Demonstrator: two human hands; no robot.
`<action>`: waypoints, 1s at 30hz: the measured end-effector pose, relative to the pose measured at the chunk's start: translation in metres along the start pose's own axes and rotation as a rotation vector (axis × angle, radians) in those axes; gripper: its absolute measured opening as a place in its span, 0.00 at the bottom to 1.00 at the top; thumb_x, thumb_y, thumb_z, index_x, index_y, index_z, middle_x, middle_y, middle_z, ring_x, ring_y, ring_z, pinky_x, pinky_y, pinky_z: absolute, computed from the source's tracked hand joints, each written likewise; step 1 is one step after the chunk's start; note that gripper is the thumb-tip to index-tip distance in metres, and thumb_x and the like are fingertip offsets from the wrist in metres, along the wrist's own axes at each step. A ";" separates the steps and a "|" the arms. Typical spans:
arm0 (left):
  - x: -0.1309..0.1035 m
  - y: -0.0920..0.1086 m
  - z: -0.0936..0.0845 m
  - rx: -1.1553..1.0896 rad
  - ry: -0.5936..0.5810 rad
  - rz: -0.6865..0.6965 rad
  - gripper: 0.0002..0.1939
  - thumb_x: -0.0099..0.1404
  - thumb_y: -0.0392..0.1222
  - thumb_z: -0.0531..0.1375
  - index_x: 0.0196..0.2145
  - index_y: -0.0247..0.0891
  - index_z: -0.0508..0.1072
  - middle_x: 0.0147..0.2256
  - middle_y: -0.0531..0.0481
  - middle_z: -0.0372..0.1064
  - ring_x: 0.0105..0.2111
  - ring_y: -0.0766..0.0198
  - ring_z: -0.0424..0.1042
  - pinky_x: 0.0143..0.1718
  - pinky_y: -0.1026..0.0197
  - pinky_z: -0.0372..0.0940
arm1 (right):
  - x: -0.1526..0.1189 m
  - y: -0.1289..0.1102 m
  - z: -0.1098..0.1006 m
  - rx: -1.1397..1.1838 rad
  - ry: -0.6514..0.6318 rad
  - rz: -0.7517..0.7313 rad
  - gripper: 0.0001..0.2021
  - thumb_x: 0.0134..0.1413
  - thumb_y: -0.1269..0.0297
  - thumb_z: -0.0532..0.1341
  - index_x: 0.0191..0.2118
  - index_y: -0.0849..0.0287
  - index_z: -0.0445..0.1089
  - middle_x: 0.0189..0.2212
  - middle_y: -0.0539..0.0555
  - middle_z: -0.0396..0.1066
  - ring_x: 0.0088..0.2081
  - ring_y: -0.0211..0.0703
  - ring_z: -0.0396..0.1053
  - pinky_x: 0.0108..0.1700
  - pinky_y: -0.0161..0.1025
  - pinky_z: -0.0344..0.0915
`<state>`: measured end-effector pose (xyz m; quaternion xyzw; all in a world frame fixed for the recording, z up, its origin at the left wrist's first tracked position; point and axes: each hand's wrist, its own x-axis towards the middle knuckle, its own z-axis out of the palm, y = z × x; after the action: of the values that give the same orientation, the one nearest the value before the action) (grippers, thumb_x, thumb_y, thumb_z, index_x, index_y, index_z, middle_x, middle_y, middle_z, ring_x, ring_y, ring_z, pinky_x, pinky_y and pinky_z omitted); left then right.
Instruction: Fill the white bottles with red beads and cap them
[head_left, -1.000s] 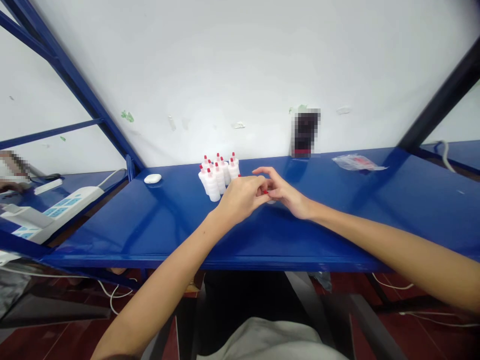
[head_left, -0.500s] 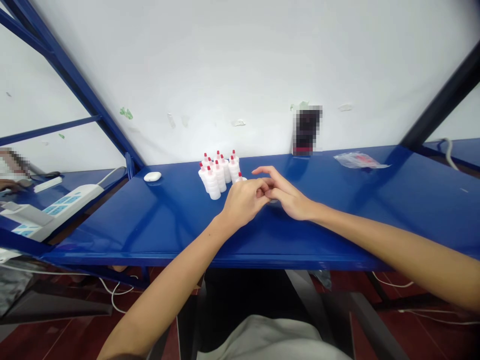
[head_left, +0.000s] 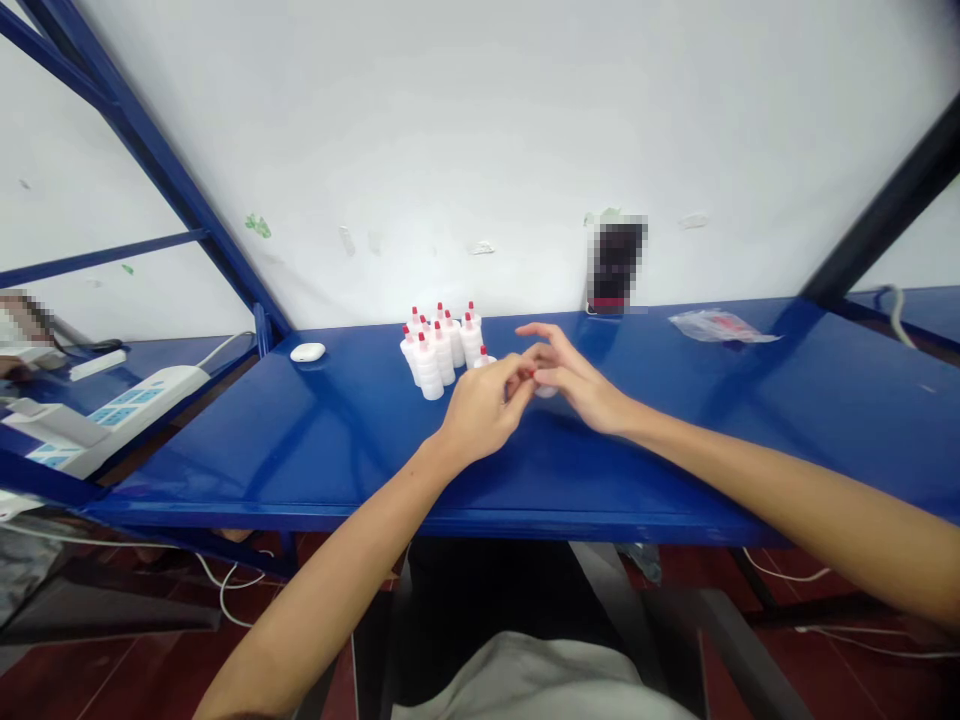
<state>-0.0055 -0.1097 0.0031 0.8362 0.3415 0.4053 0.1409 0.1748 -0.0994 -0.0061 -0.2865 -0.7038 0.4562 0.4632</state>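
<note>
My left hand (head_left: 484,400) is closed in a pinch, its fingertips at a small red cap (head_left: 533,374). Meeting it from the right is my right hand (head_left: 589,395), thumb and lower fingers curled together while the index finger sticks out. Under the right fingers shows part of a whitish squeeze bottle (head_left: 546,391), mostly hidden by both hands. Just behind the left hand stands another bottle with a red tip (head_left: 484,354), its lower part covered. To the left of that is a group of several upright white squeeze bottles (head_left: 430,375) with red caps.
The blue table (head_left: 337,450) meets a white wall. On it lie a white earbud case (head_left: 307,352) and a clear plastic bag (head_left: 720,325) with something red inside. A blurred dark object (head_left: 619,265) leans on the wall. A power strip (head_left: 120,415) lies left, beyond the frame post.
My hands have shifted slightly, and the fingertips have parted a little, so the red cap between them now shows. The right index finger is raised higher. The grouped bottles stay put.
</note>
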 end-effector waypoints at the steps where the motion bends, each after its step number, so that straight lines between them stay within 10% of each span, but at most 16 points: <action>1: 0.003 0.000 -0.004 -0.026 0.082 -0.032 0.06 0.70 0.41 0.56 0.41 0.39 0.71 0.25 0.56 0.66 0.24 0.69 0.63 0.28 0.65 0.59 | 0.002 0.001 -0.003 0.001 0.041 -0.015 0.23 0.57 0.61 0.56 0.58 0.51 0.56 0.41 0.52 0.67 0.39 0.44 0.68 0.41 0.43 0.65; 6: 0.023 -0.009 -0.026 -0.100 0.379 -0.184 0.08 0.66 0.45 0.60 0.38 0.39 0.71 0.24 0.57 0.58 0.23 0.70 0.59 0.25 0.66 0.57 | 0.006 0.004 -0.015 -0.290 0.154 0.052 0.12 0.59 0.59 0.53 0.40 0.58 0.69 0.24 0.48 0.64 0.29 0.42 0.62 0.36 0.40 0.59; 16: 0.021 -0.026 -0.024 0.123 0.253 -0.280 0.09 0.63 0.46 0.60 0.38 0.39 0.74 0.21 0.58 0.60 0.23 0.67 0.64 0.31 0.64 0.59 | 0.005 0.007 -0.012 -0.652 0.160 0.139 0.12 0.55 0.61 0.55 0.27 0.58 0.71 0.16 0.46 0.61 0.20 0.38 0.56 0.28 0.39 0.52; 21: -0.002 -0.013 -0.035 0.113 0.330 -0.250 0.11 0.67 0.49 0.57 0.36 0.39 0.72 0.21 0.58 0.60 0.22 0.68 0.61 0.29 0.64 0.58 | 0.003 0.006 -0.012 -0.743 0.022 0.020 0.11 0.58 0.63 0.55 0.31 0.59 0.73 0.28 0.52 0.70 0.29 0.41 0.65 0.34 0.39 0.59; 24: -0.033 -0.009 -0.047 0.186 0.187 -0.250 0.23 0.69 0.48 0.53 0.18 0.38 0.59 0.17 0.56 0.54 0.20 0.69 0.55 0.27 0.62 0.52 | 0.007 0.007 -0.005 -0.733 -0.028 0.036 0.09 0.58 0.58 0.59 0.36 0.58 0.71 0.34 0.54 0.73 0.31 0.41 0.67 0.36 0.39 0.60; 30: -0.074 -0.009 -0.054 0.294 -0.257 -0.215 0.27 0.72 0.48 0.49 0.16 0.37 0.51 0.15 0.56 0.49 0.19 0.69 0.49 0.33 0.60 0.54 | 0.039 0.018 0.019 -0.757 -0.060 0.099 0.13 0.52 0.58 0.66 0.29 0.56 0.62 0.25 0.47 0.68 0.26 0.38 0.63 0.32 0.37 0.55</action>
<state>-0.0837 -0.1561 -0.0100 0.8513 0.4634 0.2238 0.1024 0.1413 -0.0673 -0.0100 -0.4574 -0.8211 0.1938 0.2812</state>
